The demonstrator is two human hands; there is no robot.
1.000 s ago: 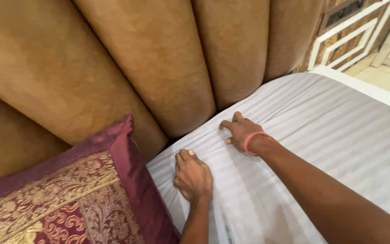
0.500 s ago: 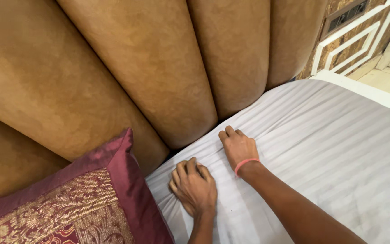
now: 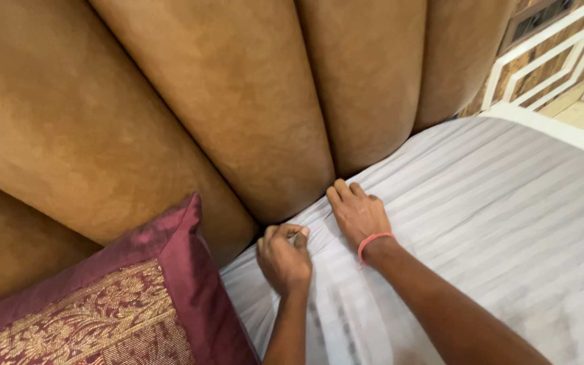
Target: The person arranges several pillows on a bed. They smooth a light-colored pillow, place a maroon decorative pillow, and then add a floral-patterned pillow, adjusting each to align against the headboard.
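Head view: the step in hand appears to be working the white striped sheet (image 3: 454,203) in at the head of the bed, where it meets the tan padded headboard (image 3: 238,101). The left hand (image 3: 284,257) has its grip curled closed, pinching a fold of sheet at the edge. The right hand (image 3: 358,215), pink band at the wrist, lies flat and open, fingertips at the seam. Judged next: pressing fabric into the gap. A maroon cushion (image 3: 136,297) lies beside the left hand.

We see a white sheet (image 3: 481,203) with soft stripes, a brown headboard (image 3: 224,101), a dark red pillow (image 3: 123,304) with gold flowers, and a pink wristband (image 3: 373,240).
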